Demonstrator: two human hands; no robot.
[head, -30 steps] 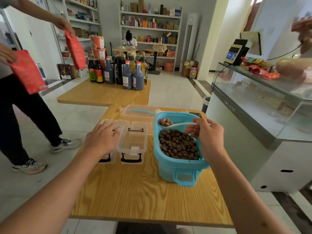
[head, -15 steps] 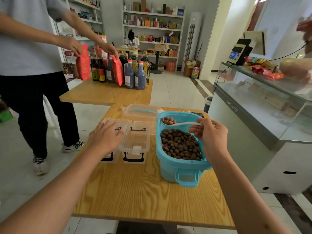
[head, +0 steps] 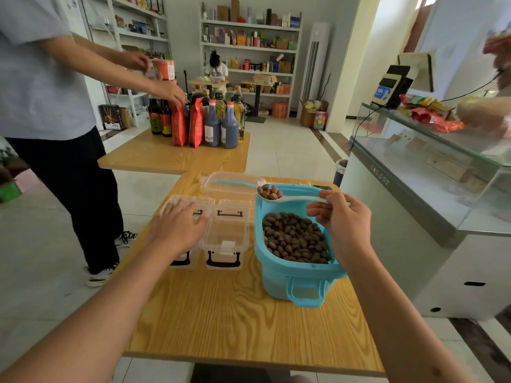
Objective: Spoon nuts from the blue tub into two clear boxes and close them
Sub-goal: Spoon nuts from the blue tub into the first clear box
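Holding the spoon [head: 290, 199] level, my right hand [head: 341, 221] pinched its handle so nuts [head: 270, 191] stayed put; my left hand [head: 177, 228] lay flat, steadying the left box [head: 177, 205] on the tabletop [head: 235, 322].

A wood-grain table [head: 221, 322] carries a blue tub [head: 293, 283] of brown nuts [head: 296, 236] at right, two open clear boxes [head: 225, 239] side by side at left, and a clear lid [head: 229, 185] behind them.
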